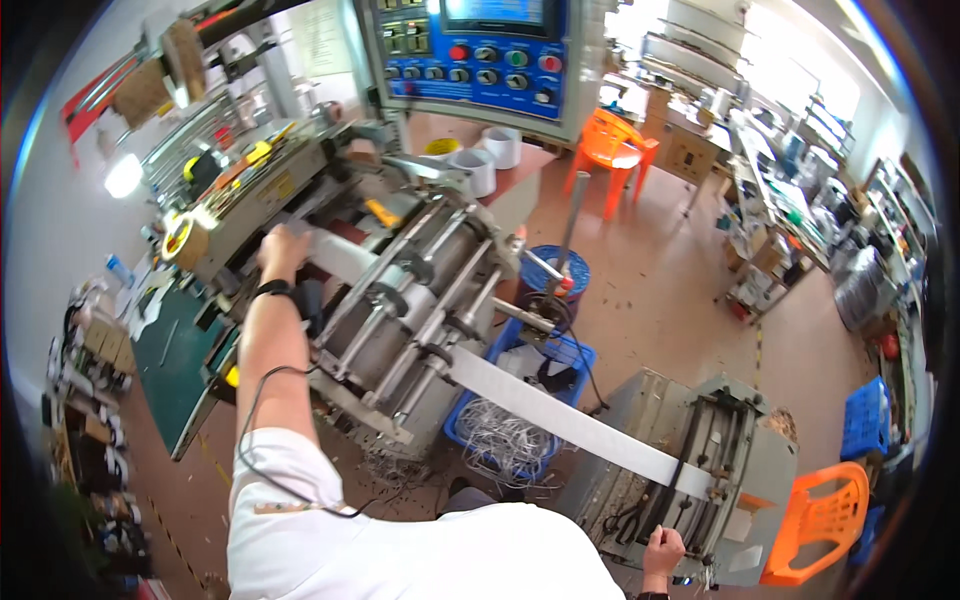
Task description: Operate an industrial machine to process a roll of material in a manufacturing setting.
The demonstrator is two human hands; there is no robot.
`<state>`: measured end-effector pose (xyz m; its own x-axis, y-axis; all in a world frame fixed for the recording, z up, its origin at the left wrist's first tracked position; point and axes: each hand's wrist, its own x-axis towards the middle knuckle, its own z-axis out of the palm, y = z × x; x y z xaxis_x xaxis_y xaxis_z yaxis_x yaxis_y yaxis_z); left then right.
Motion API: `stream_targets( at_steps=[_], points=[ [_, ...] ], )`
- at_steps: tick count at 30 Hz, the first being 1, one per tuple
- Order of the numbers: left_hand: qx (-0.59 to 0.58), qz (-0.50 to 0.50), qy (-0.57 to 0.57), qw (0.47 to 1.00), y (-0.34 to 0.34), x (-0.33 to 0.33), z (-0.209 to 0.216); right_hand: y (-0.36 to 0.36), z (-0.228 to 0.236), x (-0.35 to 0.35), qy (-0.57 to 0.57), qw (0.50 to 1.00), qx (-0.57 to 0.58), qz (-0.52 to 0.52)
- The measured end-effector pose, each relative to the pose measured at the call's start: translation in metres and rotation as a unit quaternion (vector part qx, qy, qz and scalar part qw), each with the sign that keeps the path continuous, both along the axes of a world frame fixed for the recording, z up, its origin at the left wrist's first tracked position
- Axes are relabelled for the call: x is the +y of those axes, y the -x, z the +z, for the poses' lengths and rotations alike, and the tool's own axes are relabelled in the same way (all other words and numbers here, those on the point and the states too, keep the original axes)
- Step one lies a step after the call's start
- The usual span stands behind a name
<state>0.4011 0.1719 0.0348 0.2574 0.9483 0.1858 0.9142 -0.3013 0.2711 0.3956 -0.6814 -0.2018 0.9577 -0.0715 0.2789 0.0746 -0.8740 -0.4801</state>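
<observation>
Head view, near to far
Shirt: your white shirt [430,560] fills the bottom edge, with a thin black cable [262,440] looping down your left sleeve.
Right hand: your right hand [663,552] sits low on the right, fingers curled closed at the near edge of the grey machine [740,450]; can't tell if it's actually pinching the strip or just pressed on the metal.
White strip: the white strip [560,412] runs as a long band from the rollers, crosses over the blue crate and ends on the grey machine, just above your right hand.
Left hand: your left hand [283,250] is stretched out up front, black band on the wrist, fingers bent down over the far end of the white strip where it feeds into the roller frame [420,300]. Looks like a loose hold, palm down.
Blue crate: the blue crate [560,352] sits on the floor under the strip, full of white offcuts.
Background: blue control panel [480,60] up top, white tape rolls [485,155] on the bench below it, orange chair [612,140] behind, another orange chair [820,520] by the grey machine.
</observation>
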Motion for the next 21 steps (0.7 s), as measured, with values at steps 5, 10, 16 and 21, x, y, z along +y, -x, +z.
stream_targets(
  at_steps=[5, 10, 16, 21],
  points=[
    [0.056, -0.061, -0.041, 0.996, 0.020, 0.056, -0.029, -0.011, 0.007, 0.012, -0.007, 0.999, -0.006, 0.043],
    [0.023, -0.084, -0.057, 0.995, 0.012, 0.085, -0.051, -0.007, 0.001, 0.007, -0.003, 1.000, -0.014, 0.020],
    [-0.070, -0.034, -0.040, 0.996, -0.001, 0.094, -0.058, -0.007, 0.011, 0.009, 0.002, 1.000, -0.015, 0.017],
    [0.193, -0.137, -0.129, 0.963, 0.039, 0.228, -0.104, -0.014, 0.004, 0.009, -0.010, 0.999, -0.018, 0.033]
  ],
)
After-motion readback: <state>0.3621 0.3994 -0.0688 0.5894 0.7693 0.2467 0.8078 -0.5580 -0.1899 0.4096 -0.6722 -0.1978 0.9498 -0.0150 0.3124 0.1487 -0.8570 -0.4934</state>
